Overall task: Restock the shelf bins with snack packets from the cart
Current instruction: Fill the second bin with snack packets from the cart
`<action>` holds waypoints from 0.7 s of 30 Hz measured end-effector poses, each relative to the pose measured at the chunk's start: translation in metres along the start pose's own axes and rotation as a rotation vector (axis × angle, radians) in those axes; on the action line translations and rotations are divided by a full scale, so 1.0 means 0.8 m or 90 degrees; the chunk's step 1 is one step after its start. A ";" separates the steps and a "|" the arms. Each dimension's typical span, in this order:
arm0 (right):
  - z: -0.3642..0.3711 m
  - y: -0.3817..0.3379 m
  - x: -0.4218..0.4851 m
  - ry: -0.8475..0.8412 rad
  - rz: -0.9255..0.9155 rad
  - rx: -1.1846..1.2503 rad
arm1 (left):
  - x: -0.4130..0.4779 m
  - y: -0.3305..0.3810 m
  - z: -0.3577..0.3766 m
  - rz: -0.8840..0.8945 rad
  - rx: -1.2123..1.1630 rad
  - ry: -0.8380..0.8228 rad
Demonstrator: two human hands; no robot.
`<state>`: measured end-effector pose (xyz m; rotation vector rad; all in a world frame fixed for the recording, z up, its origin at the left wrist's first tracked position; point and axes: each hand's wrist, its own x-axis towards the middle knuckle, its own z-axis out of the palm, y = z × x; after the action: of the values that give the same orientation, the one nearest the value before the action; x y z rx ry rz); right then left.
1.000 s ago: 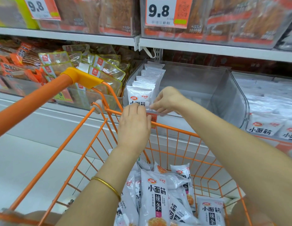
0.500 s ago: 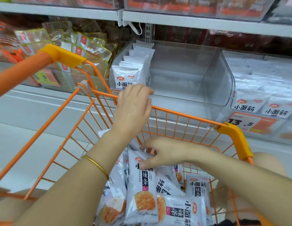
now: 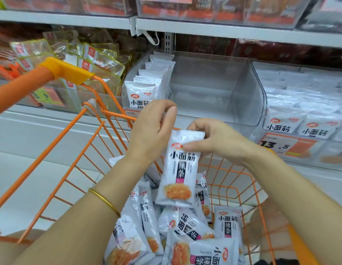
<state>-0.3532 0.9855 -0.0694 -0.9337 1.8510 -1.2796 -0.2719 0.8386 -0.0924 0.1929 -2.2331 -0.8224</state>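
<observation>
Pinching grip of right hand (image 3: 219, 142) on one upright packet (image 3: 179, 169) over one cart (image 3: 23, 88); left hand (image 3: 153, 131) curled alongside, hold unclear

Right hand (image 3: 214, 142) pinches snack packet (image 3: 179, 175) above cart (image 3: 23, 88).

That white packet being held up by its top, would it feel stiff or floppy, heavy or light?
Probably light: the right hand pinches the packet only near its top, and it hangs straight. Likely soft but puffy, since it bulges without folding. Its shiny wrapper may be slippery.
</observation>
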 end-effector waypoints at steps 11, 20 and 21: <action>-0.023 -0.014 0.005 0.061 0.062 0.167 | 0.030 0.038 0.009 -0.287 -0.396 0.024; -0.097 -0.028 0.117 0.284 0.072 0.108 | 0.056 -0.031 0.028 0.026 0.184 -0.095; -0.102 -0.022 0.141 0.304 0.085 0.086 | 0.053 -0.039 0.031 0.075 0.252 -0.131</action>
<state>-0.4761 0.9217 -0.0457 -0.4454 2.1058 -1.6197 -0.3226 0.8110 -0.0993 0.1656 -2.5588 -0.3429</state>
